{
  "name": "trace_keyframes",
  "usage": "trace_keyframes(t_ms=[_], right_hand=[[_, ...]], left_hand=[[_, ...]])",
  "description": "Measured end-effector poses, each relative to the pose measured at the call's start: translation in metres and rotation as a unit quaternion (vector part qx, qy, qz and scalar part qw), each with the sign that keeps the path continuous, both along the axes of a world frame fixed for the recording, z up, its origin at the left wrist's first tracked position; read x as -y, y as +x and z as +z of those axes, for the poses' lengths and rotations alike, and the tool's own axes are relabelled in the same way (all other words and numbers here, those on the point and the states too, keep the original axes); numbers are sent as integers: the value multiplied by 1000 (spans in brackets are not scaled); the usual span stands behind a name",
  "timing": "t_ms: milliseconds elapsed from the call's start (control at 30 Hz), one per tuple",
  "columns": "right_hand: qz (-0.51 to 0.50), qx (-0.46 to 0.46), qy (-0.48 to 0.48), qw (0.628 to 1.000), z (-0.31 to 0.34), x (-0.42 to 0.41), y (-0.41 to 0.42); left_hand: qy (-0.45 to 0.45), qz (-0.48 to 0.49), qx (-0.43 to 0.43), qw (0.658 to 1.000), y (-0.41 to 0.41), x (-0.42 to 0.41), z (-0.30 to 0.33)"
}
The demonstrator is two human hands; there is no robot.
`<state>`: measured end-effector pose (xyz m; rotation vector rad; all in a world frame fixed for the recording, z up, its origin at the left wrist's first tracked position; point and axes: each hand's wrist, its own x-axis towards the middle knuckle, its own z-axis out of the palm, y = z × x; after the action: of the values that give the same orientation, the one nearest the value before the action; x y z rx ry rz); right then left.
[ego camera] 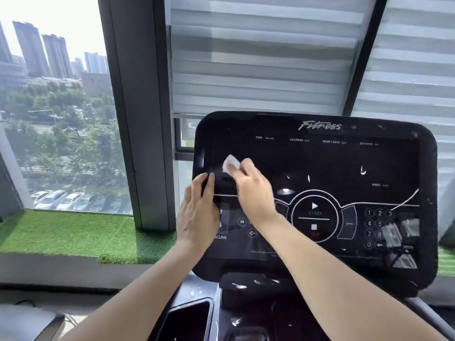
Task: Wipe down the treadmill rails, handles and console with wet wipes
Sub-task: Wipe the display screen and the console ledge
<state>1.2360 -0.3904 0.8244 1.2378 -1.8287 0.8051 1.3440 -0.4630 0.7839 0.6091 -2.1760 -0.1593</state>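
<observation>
The treadmill console [320, 163] is a wide glossy black panel with white labels, a round START button and a number keypad. My right hand [253, 190] presses a small white wet wipe [231, 164] against the upper left part of the screen. My left hand [198, 212] lies flat on the console's left edge, fingers together, holding nothing. Both forearms reach up from the bottom of the view.
Below the console is a dark tray with a rectangular cup holder [189, 321]. A grey window pillar [138, 119] stands left of the console, with artificial grass [73, 235] on the sill. Striped blinds [258, 57] hang behind.
</observation>
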Motion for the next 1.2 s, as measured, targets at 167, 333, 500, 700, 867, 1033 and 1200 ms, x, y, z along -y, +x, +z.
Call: trace_keyframes(t_ms=[167, 333, 500, 700, 867, 1033, 1200], right_hand=[[-25, 41, -23, 999, 18, -30, -38], [-174, 239, -226, 928, 42, -51, -65], [-40, 74, -50, 995, 22, -2, -10], [67, 18, 98, 993, 20, -21, -27], [-138, 159, -148, 966, 31, -70, -73], [-72, 169, -50, 982, 6, -37, -22], [60, -15, 104, 993, -26, -27, 12]], left_hand=[[-62, 28, 29, 997, 1, 2, 2], [-80, 34, 40, 995, 3, 3, 6], [-80, 25, 38, 996, 5, 5, 5], [-67, 24, 51, 996, 7, 3, 7], [-55, 22, 66, 996, 9, 2, 10], [-43, 22, 78, 996, 8, -1, 10], [-29, 20, 79, 996, 10, -4, 13]])
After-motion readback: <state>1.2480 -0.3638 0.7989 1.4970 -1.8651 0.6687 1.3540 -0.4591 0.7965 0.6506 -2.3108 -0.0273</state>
